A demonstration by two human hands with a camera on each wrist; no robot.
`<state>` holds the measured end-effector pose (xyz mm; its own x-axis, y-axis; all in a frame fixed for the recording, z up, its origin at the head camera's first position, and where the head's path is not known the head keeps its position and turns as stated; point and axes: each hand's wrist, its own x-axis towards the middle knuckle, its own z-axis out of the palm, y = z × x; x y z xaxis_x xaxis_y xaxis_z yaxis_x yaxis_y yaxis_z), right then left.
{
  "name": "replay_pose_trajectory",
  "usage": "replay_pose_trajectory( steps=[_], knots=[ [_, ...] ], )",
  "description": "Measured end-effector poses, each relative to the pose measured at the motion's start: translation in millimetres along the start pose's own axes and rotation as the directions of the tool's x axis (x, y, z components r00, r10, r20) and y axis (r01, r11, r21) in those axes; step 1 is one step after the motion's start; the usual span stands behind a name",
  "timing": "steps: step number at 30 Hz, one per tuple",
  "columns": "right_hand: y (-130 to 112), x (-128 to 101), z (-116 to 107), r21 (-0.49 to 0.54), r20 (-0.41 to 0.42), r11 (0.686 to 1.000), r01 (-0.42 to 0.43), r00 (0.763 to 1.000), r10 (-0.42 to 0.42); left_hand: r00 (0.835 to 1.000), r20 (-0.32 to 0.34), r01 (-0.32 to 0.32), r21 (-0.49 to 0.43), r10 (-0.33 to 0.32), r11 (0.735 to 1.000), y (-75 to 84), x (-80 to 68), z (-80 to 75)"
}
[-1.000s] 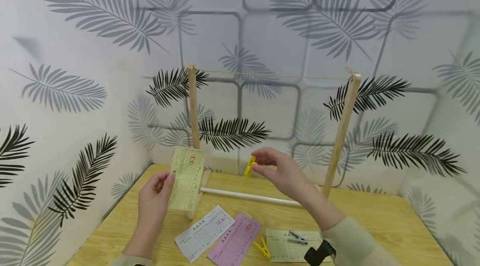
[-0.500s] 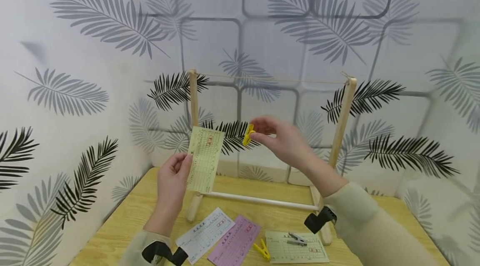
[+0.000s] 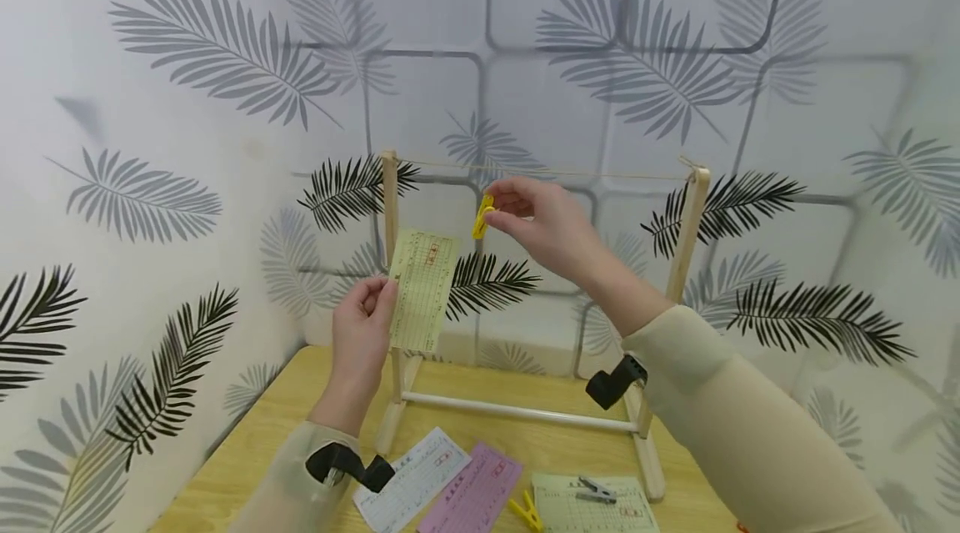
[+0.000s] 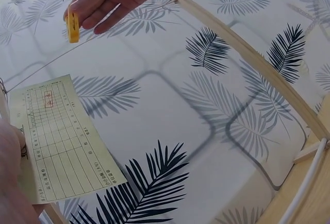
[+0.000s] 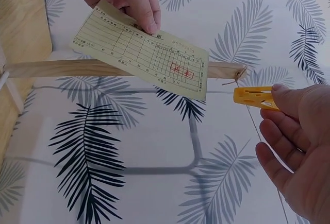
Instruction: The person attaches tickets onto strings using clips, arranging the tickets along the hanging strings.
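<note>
Pinching a small yellow plastic clothespin (image 3: 482,217) between thumb and fingertips, the right hand (image 3: 542,226) holds it just beneath the thin taut string (image 3: 570,175) strung between two pale wooden posts (image 3: 389,208). Left hand (image 3: 362,333) grips a pale yellow printed paper slip (image 3: 423,292) by its lower edge, upright, beside the left post and below the string. White (image 3: 413,478), pink (image 3: 472,492) and yellow slips (image 3: 592,508) lie on the wooden table (image 3: 225,475) with a second yellow pin (image 3: 526,510).

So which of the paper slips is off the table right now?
The yellow-green slip pinched in the left hand; the other slips lie flat on the table.
</note>
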<state>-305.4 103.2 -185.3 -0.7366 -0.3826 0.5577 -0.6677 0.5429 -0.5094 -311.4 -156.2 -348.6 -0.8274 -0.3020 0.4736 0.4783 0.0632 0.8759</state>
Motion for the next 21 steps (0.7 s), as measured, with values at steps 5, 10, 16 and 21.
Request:
replay_pose_trajectory(
  steps=[5,10,16,21],
  knots=[
    [-6.7,19.8,-2.1,0.000,-0.021,1.000,-0.004,1.000,0.004,0.999,0.025,0.020,0.007,-0.021,1.000,4.6,5.6,4.7],
    [-14.0,37.5,-3.8,-0.022,-0.021,1.000,0.018,1.000,-0.019,1.000,0.000,0.032,0.008,-0.032,0.999,8.6,11.5,7.9],
    [-22.7,56.7,-6.5,-0.040,-0.007,0.999,-0.004,1.000,0.003,1.000,-0.024,0.013,0.023,-0.013,1.000,12.3,18.8,14.3],
    [-27.4,73.2,-8.1,-0.052,-0.013,0.999,-0.011,1.000,0.011,0.999,-0.020,0.025,0.023,-0.025,0.999,13.0,22.9,18.2]
  ],
)
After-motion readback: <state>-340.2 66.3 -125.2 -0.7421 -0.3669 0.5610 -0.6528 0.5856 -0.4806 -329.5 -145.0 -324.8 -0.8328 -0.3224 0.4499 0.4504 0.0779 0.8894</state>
